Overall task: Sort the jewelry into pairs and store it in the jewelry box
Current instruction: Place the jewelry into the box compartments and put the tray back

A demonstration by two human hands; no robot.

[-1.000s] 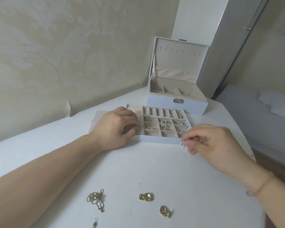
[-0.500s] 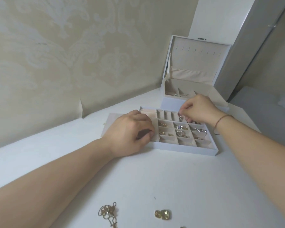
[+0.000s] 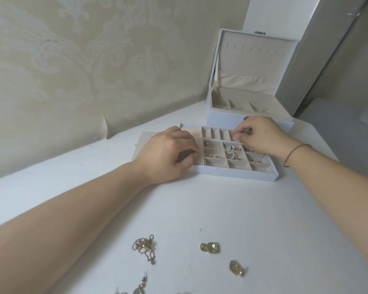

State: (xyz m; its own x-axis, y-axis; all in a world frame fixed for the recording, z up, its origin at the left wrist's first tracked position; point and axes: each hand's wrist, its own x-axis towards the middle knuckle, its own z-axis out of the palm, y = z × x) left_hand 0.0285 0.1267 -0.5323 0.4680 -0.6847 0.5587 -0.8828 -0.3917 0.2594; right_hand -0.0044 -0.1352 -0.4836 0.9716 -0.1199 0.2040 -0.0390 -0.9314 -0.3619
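Note:
A white divided tray (image 3: 232, 175) lies on the table with small gold and silver pieces in several compartments, among them a heart pendant (image 3: 229, 155). My left hand (image 3: 168, 158) rests on the tray's padded left section, fingers curled over it. My right hand (image 3: 261, 134) hovers over the tray's back row and pinches a small piece that I can barely see. Behind the tray stands the open white jewelry box (image 3: 221, 119). Loose on the near table lie a tangled gold earring (image 3: 143, 247), two square gold studs (image 3: 210, 248), a gold earring (image 3: 236, 268) and a drop earring (image 3: 141, 286).
The white table meets a patterned wall on the left and behind. The box lid (image 3: 255, 60) stands upright against a grey panel (image 3: 319, 60). The table's right edge drops off beyond the tray. A thin cord bracelet (image 3: 295, 151) circles my right wrist.
My right hand has moved from the tray's front right corner to its back row, still pinching the small piece. My left hand has stayed on the tray.

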